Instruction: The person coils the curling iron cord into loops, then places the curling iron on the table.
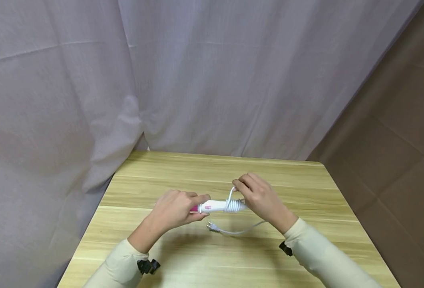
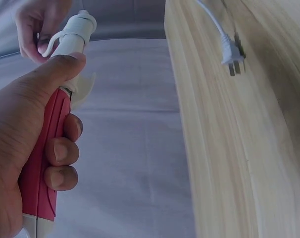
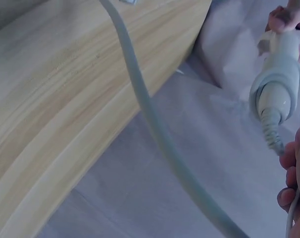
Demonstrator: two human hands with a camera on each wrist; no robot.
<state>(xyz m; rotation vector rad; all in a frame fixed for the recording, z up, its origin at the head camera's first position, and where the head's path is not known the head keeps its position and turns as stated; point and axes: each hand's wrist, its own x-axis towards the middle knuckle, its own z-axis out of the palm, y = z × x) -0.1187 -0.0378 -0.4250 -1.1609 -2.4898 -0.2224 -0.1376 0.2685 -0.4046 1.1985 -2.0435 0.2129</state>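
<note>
My left hand (image 1: pixel 174 208) grips a hair straightener (image 1: pixel 216 206) around its red part, the thumb lying along the body in the left wrist view. Its white handle points right and carries a small pink switch. Several turns of white cord (image 1: pixel 232 206) are wound round that handle. Above the coils my right hand (image 1: pixel 260 196) pinches a raised stretch of the cord between thumb and fingers. From beneath the right hand the cord's loose end runs left to a two-pin plug (image 1: pixel 213 227), hanging or lying near the tabletop; I cannot tell which.
A wood-grain table (image 1: pixel 132 240) spreads below both hands. Grey curtains (image 1: pixel 212 80) hang behind it and on the left, and a brownish curtain (image 1: pixel 388 180) flanks the right side. Dark clips (image 1: pixel 148 266) sit at both sleeve cuffs.
</note>
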